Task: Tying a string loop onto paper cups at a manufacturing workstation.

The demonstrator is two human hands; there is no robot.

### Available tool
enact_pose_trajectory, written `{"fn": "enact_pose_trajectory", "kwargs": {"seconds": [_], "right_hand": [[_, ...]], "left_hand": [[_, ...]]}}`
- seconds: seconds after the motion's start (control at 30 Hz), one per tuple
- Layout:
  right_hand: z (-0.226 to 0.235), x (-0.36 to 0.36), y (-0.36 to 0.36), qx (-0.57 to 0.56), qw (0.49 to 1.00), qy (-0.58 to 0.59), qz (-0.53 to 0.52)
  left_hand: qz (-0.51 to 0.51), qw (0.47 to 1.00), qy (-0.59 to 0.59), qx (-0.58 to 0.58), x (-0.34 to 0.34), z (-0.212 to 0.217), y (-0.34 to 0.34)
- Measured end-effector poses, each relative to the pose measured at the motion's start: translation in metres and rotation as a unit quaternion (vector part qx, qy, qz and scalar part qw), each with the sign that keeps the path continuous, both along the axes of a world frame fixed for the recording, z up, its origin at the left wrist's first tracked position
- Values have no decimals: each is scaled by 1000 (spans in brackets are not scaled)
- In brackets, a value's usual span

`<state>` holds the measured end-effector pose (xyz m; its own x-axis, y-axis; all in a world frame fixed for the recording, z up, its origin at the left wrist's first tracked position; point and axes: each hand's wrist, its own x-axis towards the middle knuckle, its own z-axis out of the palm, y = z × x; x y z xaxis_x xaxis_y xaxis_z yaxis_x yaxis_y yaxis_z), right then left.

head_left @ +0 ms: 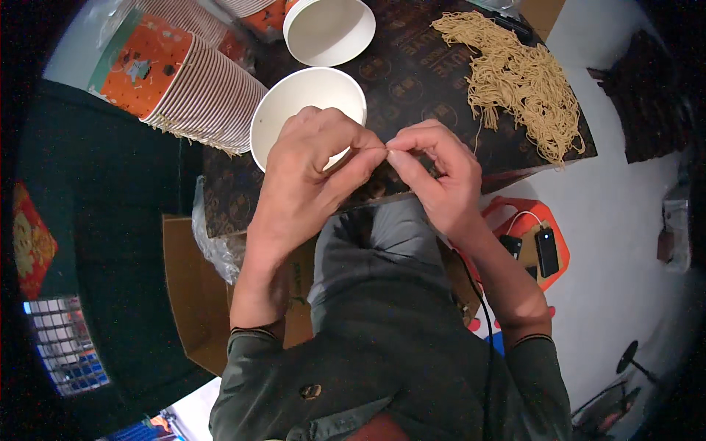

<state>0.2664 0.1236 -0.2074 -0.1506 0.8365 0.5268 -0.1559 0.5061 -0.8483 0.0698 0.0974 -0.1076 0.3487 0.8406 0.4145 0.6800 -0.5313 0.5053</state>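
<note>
Two bare hands meet above the near edge of a dark patterned worktop, fingertips pressed together. The left hand is curled narrow, thumb and forefinger pinched on something very thin; the right hand mirrors it, thumb and forefinger nipped shut just beside the left fingertips, the other fingers folded in. What they grip looks like a thin pale-yellow string, barely visible between the fingertips; its length cannot be told.

Directly behind the left hand, partly covered by its knuckles, stands a white round paper bowl, open side up. A second white paper bowl sits just beyond it, near the far edge. To the left lies a tilted stack of nested paper bowls with orange printed sides, resting on its side. On the right part of the worktop sprawls a loose heap of pale-yellow cut strings, well apart from the hands.

Below the worktop on the right, an orange plastic stool carries a small dark device with a white cable.
</note>
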Motion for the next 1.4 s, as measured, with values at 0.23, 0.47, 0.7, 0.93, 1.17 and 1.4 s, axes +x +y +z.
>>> {"fn": "enact_pose_trajectory", "kwargs": {"seconds": [0.23, 0.47, 0.7, 0.93, 1.17, 1.4], "right_hand": [[2, 3, -3, -38, 999, -5, 32], [10, 3, -6, -183, 975, 28, 124], [-7, -10, 8, -232, 964, 86, 93], [-20, -29, 15, -153, 988, 14, -9], [-20, -34, 15, -126, 991, 18, -26], [-21, -35, 18, -90, 995, 14, -43]], "left_hand": [[8, 999, -31, -33, 2, 1, 0], [2, 999, 22, -35, -2, 1, -1], [72, 997, -13, 1, -11, -8, -8], [147, 974, -39, -166, -3, -21, -8], [149, 975, -50, -158, -2, -25, -4], [150, 976, -55, -148, -1, -27, -3]]}}
